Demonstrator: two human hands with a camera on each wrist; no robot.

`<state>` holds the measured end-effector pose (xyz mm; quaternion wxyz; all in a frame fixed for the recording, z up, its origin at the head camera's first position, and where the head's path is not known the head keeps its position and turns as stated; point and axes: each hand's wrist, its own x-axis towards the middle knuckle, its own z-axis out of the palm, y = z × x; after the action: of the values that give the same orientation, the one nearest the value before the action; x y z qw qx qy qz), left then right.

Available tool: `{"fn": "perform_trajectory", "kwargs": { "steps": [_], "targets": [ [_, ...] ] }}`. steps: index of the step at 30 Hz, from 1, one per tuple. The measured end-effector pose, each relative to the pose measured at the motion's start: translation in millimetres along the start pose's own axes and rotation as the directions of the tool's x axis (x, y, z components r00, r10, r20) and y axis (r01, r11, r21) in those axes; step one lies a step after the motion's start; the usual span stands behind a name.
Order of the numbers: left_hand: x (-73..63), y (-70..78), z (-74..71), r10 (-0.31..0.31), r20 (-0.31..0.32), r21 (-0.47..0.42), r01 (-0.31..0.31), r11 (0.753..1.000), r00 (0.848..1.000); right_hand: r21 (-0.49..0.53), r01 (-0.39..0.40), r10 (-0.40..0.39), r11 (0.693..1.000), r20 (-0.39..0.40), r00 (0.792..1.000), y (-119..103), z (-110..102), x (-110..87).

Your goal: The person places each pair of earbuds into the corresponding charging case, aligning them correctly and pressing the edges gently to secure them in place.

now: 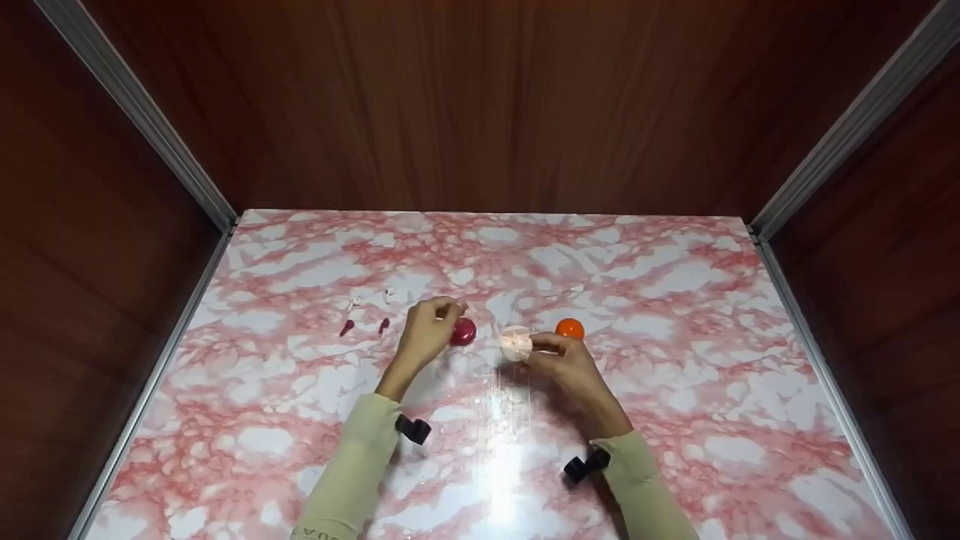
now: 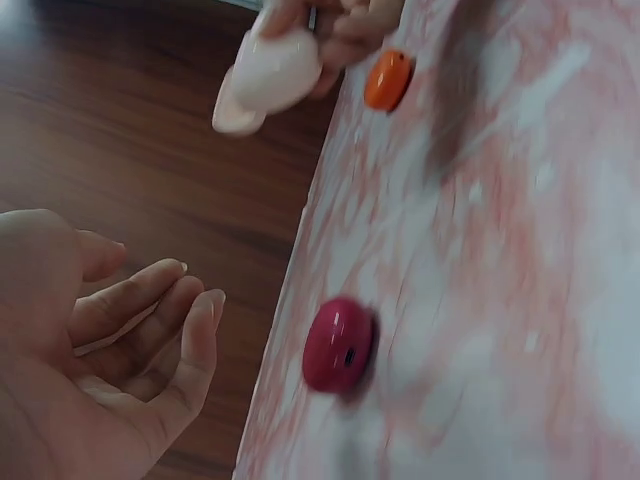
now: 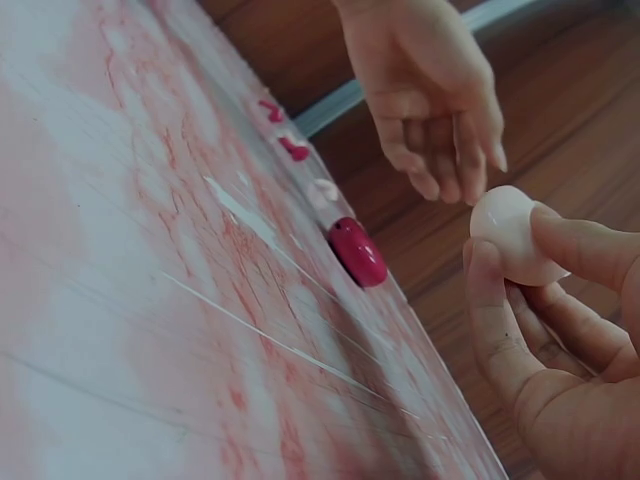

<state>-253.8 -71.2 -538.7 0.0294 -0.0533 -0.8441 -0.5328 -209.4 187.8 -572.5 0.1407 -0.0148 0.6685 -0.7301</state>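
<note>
My right hand (image 1: 568, 367) pinches a white earbud charging case (image 1: 515, 343) between thumb and fingers, held up over the table. In the left wrist view its lid (image 2: 238, 112) stands swung away from the body (image 2: 282, 72). My left hand (image 1: 429, 331) hovers beside a dark red earbud case (image 1: 465, 331), fingers loosely bent with nothing in them; in the left wrist view that red case (image 2: 338, 345) lies on the table apart from the hand. An orange earbud case (image 1: 570, 328) rests just behind the right hand's fingers.
Left of the left hand lie two white earbuds (image 1: 388, 295) and, nearer me, two dark red earbuds (image 1: 346, 328). The pink-and-white marbled table (image 1: 660, 285) is bounded by dark wood panels (image 1: 480, 105) with metal edge strips.
</note>
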Motion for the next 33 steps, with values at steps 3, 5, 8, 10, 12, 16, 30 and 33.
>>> {"fn": "perform_trajectory", "kwargs": {
  "steps": [3, 5, 8, 10, 12, 16, 30, 33],
  "targets": [
    [5.1, -4.2, -11.8, 0.000, -0.032, 0.034, 0.001, 0.999, 0.999, -0.002, 0.004, -0.004, 1.000, -0.004, 1.000, 0, -1, 1.5],
    [8.7, -7.5, -20.2, 0.007, -0.048, 0.055, -0.004, 0.998, 0.999, -0.002, -0.001, 0.001, 1.000, -0.005, 1.000, 0, -2, 2.3],
    [14.1, -12.5, -33.0, 0.012, -0.073, 0.083, -0.006, 0.997, 0.997, -0.009, -0.004, 0.004, 1.000, -0.003, 1.000, -1, -3, 3.1],
    [17.5, -16.3, -41.3, 0.005, -0.083, 0.098, 0.004, 0.995, 0.997, -0.010, -0.008, 0.007, 1.000, -0.005, 1.000, -1, -3, 3.3],
    [20.8, -20.3, -49.5, -0.001, -0.092, 0.116, 0.012, 0.993, 0.996, -0.015, -0.007, 0.006, 1.000, -0.006, 1.000, -1, -3, 3.5],
    [27.2, -28.1, -65.8, 0.000, -0.104, 0.154, 0.016, 0.988, 0.995, -0.012, -0.007, 0.007, 1.000, -0.001, 1.000, -1, -4, 4.1],
    [50.5, -57.3, -109.3, -0.092, -0.104, 0.190, 0.111, 0.976, 0.990, 0.024, -0.038, 0.039, 0.999, -0.009, 0.999, -1, -6, 1.2],
    [53.3, -64.2, -115.8, -0.101, -0.126, 0.213, 0.127, 0.969, 0.987, 0.030, -0.037, 0.037, 0.999, -0.017, 0.999, -1, -5, 1.1]
  ]
}}
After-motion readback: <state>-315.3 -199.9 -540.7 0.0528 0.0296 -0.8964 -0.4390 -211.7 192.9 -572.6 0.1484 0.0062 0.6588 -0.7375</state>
